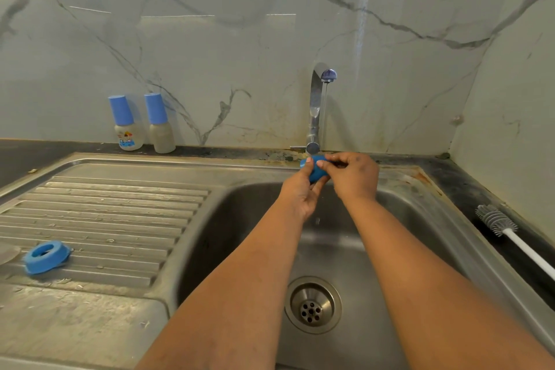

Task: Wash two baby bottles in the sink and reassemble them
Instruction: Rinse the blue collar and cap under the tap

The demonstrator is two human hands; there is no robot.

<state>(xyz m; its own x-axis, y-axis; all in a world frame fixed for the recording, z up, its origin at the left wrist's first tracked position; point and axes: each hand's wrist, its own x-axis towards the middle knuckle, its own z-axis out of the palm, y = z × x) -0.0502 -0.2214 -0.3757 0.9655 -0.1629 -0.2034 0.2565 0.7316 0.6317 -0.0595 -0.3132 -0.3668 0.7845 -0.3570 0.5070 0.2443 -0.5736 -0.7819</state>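
A: Any writing you can read?

B: Only on the left bottle [128,125] at the back of the worktop [36,153]: a small printed label with a picture, its letters too blurred to read. The bottle beside it [161,125] shows no label from here. Both wear blue caps.

A: And the hands?

B: Over the sink [270,249], under the tap [315,105]. The left hand [300,192] holds a blue bottle part [313,170] from below; the right hand [354,176] pinches its top edge, fingers curled. The fingers hide most of it, so I cannot tell which part it is.

A: Anything else?

B: A blue screw ring [45,257] lies on the draining board [105,219]. A bottle brush [497,221] lies on the right, its handle cut off by the frame edge.
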